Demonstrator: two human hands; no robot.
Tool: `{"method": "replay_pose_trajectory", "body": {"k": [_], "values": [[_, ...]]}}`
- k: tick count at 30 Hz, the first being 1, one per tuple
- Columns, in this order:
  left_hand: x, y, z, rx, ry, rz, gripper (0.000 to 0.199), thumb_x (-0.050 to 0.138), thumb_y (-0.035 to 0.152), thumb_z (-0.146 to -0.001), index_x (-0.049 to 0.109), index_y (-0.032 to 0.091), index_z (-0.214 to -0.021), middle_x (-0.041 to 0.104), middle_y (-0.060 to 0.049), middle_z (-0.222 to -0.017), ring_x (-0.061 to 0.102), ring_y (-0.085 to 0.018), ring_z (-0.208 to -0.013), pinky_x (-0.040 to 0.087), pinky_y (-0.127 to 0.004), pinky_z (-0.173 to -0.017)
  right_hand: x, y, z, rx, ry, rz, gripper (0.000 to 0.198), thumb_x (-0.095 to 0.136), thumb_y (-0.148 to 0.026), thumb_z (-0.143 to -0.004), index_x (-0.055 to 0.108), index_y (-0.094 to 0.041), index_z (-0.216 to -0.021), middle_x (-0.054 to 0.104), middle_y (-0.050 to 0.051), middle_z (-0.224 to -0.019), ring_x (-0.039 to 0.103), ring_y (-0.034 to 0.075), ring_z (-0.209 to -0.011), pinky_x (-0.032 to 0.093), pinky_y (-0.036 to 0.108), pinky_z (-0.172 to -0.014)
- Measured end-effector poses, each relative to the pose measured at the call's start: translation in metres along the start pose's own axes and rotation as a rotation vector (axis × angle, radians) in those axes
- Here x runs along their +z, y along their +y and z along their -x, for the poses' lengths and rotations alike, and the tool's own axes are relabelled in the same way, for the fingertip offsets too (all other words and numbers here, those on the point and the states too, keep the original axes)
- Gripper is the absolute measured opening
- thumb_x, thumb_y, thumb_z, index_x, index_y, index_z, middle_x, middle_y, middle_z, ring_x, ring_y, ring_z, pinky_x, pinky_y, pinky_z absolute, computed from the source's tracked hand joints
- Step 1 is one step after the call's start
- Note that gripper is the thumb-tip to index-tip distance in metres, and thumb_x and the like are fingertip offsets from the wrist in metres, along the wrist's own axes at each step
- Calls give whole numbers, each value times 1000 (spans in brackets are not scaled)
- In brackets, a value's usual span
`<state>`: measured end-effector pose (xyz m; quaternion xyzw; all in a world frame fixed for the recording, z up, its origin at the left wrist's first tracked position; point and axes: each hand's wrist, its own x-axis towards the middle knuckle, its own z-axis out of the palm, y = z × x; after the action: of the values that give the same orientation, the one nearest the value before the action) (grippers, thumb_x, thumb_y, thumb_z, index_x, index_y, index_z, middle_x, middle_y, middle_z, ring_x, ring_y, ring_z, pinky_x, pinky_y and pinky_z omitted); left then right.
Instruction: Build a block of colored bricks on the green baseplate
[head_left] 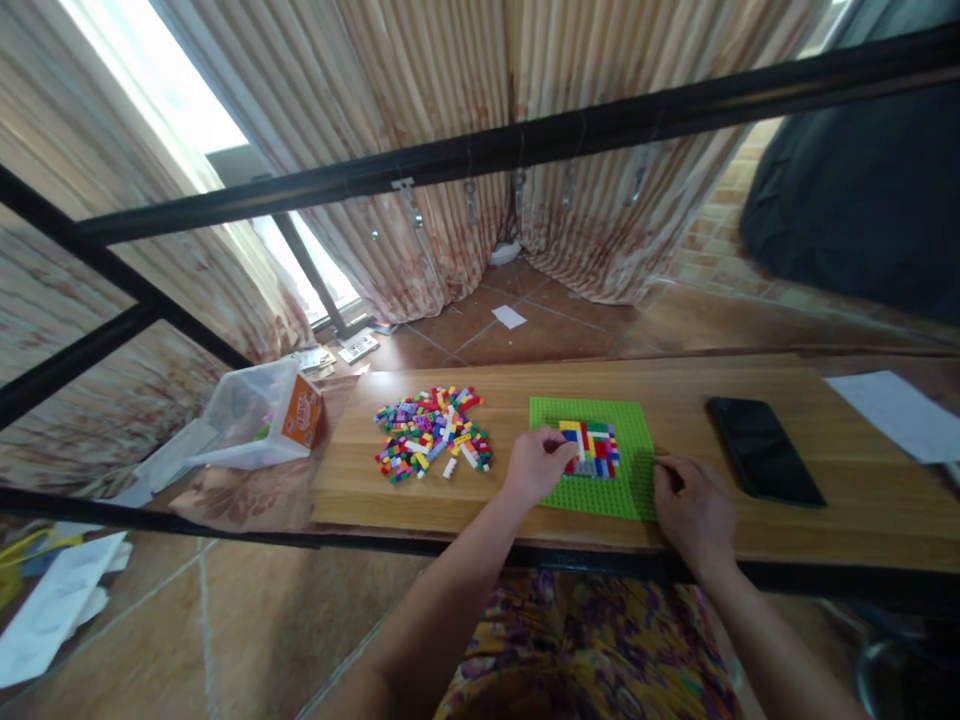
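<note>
On the table lies a green studded baseplate (637,440), with a patch of toy bricks (600,450) in many colours set side by side near its middle. My left hand (536,465) reaches over the plate's left side, thumb and index finger pinched on a small whitish toy brick (576,450) at the patch's left part. The fingers partly cover that brick. At the plate's right edge, my right hand (694,505) is curled, with its fingertips gripping the rim. A heap of loose toy bricks (431,430) is spread to the left of the plate.
A black phone (763,450) lies right of the plate, with white paper (896,410) beyond it. At the table's left end stands a clear plastic box (255,410) with an orange label. A black metal bar (480,150) crosses above the table's far side.
</note>
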<state>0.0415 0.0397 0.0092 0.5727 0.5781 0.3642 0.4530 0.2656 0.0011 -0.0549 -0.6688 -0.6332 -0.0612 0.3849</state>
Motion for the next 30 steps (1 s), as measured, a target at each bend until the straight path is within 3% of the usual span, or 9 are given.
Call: {"method": "replay_pose_trajectory", "body": {"k": [4,8,15,20,25,30], "values": [[-22,-4,36,98,13,-26,15,59,20,-84,65,17,-71,61,3,-64,55,-11,-63,41,-21,-59,-1,2,1,-3,-13,3,23,50,-31,-88,69,-18,-89,71,11,-91,65,26,-84,51,38,-75],[-57,-24,66,102,68,-149,14,55,15,-84,65,18,-75,64,2,-69,58,-12,-67,43,-22,-63,0,5,1,-14,-8,6,22,51,-32,-87,69,-19,-89,71,11,-90,66,27,-85,51,40,-77],[-107,-46,66,85,324,-477,19,51,7,-85,66,18,-86,65,-1,-84,61,-13,-77,47,-24,-75,-1,6,1,-37,-17,40,24,50,-32,-87,70,-18,-88,70,12,-90,65,28,-85,52,41,-76],[-106,-40,46,83,295,-725,22,56,18,-90,66,20,-110,65,-6,-102,63,-18,-90,50,-28,-82,-2,5,1,-26,-12,47,24,50,-32,-86,70,-18,-89,70,12,-90,65,29,-85,52,42,-77],[-102,-36,35,32,272,-848,16,52,17,-93,67,19,-99,65,-9,-104,64,-21,-95,50,-32,-86,-2,4,0,-21,-20,22,23,51,-32,-86,69,-19,-89,70,12,-90,65,29,-87,52,43,-77],[-95,-26,42,73,283,-740,12,52,20,-94,64,19,-98,67,-7,-99,65,-20,-90,49,-31,-83,-2,2,0,-2,-22,12,21,51,-31,-87,69,-19,-89,70,11,-90,65,27,-86,52,40,-78]]}}
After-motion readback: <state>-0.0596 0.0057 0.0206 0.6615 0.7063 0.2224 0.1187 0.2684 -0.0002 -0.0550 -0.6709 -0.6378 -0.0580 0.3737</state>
